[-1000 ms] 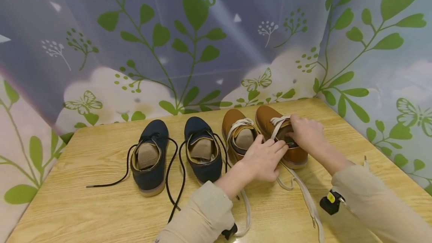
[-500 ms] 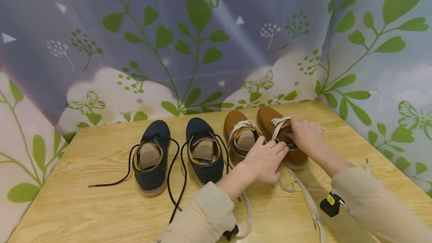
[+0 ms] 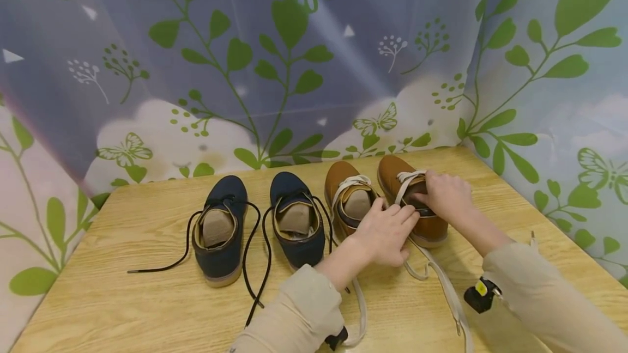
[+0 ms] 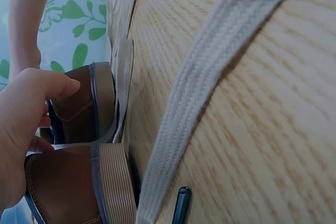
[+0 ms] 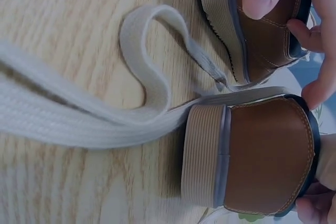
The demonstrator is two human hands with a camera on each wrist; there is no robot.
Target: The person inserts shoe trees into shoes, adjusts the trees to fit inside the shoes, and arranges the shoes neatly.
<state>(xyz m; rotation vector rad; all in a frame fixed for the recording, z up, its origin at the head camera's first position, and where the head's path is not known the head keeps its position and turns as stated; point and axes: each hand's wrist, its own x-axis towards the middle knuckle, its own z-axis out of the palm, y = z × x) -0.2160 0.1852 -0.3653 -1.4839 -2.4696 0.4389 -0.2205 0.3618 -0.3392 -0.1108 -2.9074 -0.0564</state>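
Observation:
The right brown lace-up shoe (image 3: 392,173) stands on the table in the head view, its toe away from me. My right hand (image 3: 448,195) grips its collar on the right side, the thumb inside the opening. Across the gap from the left brown shoe (image 3: 338,173) lies my left hand (image 3: 387,233), fingers fairly straight, tips touching the right shoe's collar. In the left wrist view its thumb (image 4: 65,85) is before that shoe's heel. Loose white laces (image 5: 144,77) trail from the brown shoes over the wood. The hands hide part of both brown shoes.
Two dark blue shoes (image 3: 221,233) with black laces (image 3: 267,244) stand to the left, brown stuffing (image 3: 218,227) in their openings. Similar stuffing shows in the left brown shoe. A leaf-patterned curtain (image 3: 196,70) rises behind and beside the wooden table (image 3: 147,309).
The right brown shoe's toe has shifted slightly to the right, and my right hand with it. The left hand stays in place. The head view has moved a little.

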